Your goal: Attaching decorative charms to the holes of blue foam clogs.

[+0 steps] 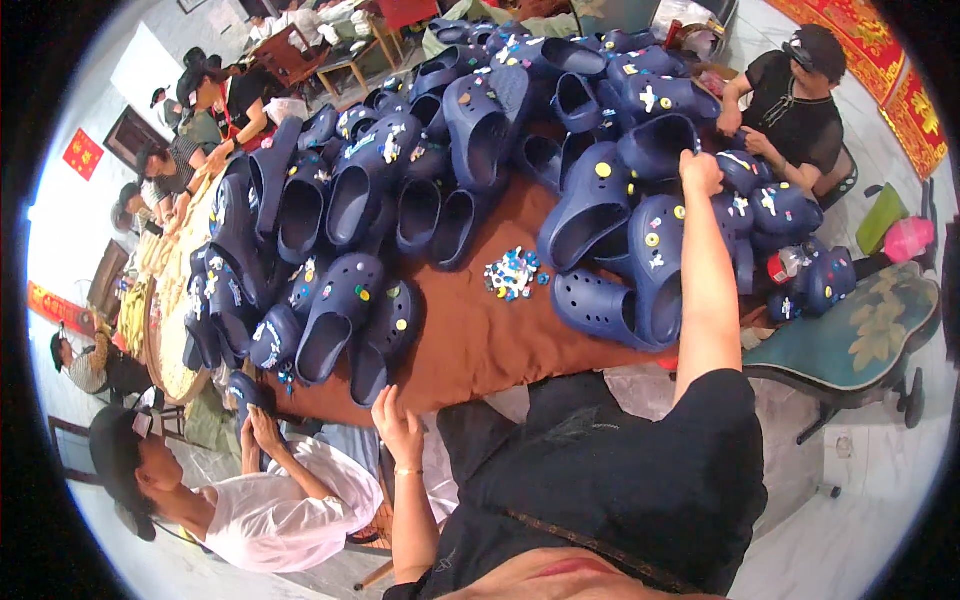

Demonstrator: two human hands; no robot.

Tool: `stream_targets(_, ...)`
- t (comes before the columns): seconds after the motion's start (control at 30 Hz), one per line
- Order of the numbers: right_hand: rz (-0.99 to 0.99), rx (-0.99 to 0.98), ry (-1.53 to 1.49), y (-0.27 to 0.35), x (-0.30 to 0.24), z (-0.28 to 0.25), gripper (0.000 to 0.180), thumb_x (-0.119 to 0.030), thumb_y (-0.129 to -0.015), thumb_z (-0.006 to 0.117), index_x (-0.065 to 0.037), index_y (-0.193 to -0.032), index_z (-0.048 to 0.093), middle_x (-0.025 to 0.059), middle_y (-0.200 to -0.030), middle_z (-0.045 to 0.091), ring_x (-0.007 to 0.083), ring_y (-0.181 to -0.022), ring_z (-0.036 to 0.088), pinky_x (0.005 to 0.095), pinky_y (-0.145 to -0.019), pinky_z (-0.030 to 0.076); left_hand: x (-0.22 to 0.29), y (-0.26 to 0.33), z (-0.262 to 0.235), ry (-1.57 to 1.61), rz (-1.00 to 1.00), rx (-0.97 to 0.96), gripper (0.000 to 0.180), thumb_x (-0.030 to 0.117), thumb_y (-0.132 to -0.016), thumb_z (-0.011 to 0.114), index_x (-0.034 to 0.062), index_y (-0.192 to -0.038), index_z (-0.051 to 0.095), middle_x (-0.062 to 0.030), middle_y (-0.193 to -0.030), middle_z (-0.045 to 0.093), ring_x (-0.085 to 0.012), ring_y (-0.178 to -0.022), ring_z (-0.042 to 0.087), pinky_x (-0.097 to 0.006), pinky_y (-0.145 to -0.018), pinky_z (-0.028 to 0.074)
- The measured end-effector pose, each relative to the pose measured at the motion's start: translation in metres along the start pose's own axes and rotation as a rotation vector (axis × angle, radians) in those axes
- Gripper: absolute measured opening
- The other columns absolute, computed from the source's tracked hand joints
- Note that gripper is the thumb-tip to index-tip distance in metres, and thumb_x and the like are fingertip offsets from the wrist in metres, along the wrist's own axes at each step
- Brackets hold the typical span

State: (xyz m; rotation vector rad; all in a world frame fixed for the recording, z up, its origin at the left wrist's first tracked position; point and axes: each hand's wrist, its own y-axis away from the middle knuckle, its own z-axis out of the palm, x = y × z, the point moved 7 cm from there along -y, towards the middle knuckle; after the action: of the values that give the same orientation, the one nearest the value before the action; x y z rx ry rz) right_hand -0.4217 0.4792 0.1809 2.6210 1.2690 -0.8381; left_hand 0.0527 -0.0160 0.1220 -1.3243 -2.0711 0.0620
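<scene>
My right arm reaches forward to the right part of the table. The fingers of my right hand [703, 174] are closed at the edge of a navy clog [660, 146] on the heap. My left hand [397, 428] is raised just off the table's front edge, fingers apart, holding nothing. The nearest thing to it is a navy clog [385, 335] with a yellow charm. Between the two heaps of clogs, a small pile of white, blue and yellow shoe charms [515, 273] lies on the brown cloth [470, 335].
A person in white [280, 500] at my left handles a navy clog [252, 392]. Another in black [800, 120] sits at the far right. A teal patterned chair [850, 325] stands by the table's right side. Several people work at a table [170, 330] on the left.
</scene>
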Motion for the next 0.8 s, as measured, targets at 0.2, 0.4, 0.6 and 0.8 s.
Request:
stream_targets(0.2,-0.543,0.205,-0.160,0.098,-0.045,-0.072,0.032,-0.031,-0.071,0.050,-0.003,-0.060,0.061,0.0130,-0.085,0.063,0.0350,-0.080,0.056,0.0495,-0.069,0.042,0.020,-0.013,-0.002,0.118,0.023,-0.007,0.044,-0.005,-0.069,0.050,0.0027,-0.113,0.053,-0.0148,-0.113,0.052,-0.0303,-0.106,0.048,-0.037,-0.093,0.036)
stream_targets(0.4,-1.241,0.119,-0.643,0.293,-0.078,-0.059,0.008,-0.008,-0.058,0.060,-0.006,-0.062,0.053,0.0060,-0.080,0.058,0.0257,-0.080,0.053,0.0404,-0.074,0.037,0.099,-0.036,-0.007,0.319,0.167,0.022,0.040,-0.008,-0.067,0.049,0.0037,-0.104,0.058,-0.0140,-0.106,0.057,-0.0292,-0.099,0.055,-0.035,-0.085,0.044)
stream_targets(0.6,-1.385,-0.194,-0.590,0.430,-0.062,0.013,0.008,-0.014,-0.062,0.059,-0.006,-0.062,0.055,0.0032,-0.080,0.055,0.0217,-0.084,0.051,0.0397,-0.077,0.035,0.112,-0.043,0.028,0.403,0.106,-0.078,0.024,-0.002,-0.077,0.053,0.0011,-0.100,0.058,-0.0158,-0.104,0.057,-0.0299,-0.095,0.057,-0.035,-0.080,0.046)
stream_targets(0.8,-1.348,-0.682,-0.570,0.464,-0.040,0.058,0.020,-0.024,-0.072,0.062,-0.006,-0.065,0.057,0.0072,-0.081,0.055,0.0251,-0.082,0.052,0.0384,-0.073,0.037,0.029,-0.031,0.100,0.241,-0.018,-0.177,0.027,0.002,-0.078,0.051,0.0013,-0.104,0.057,-0.0182,-0.107,0.056,-0.0342,-0.098,0.054,-0.037,-0.085,0.044)
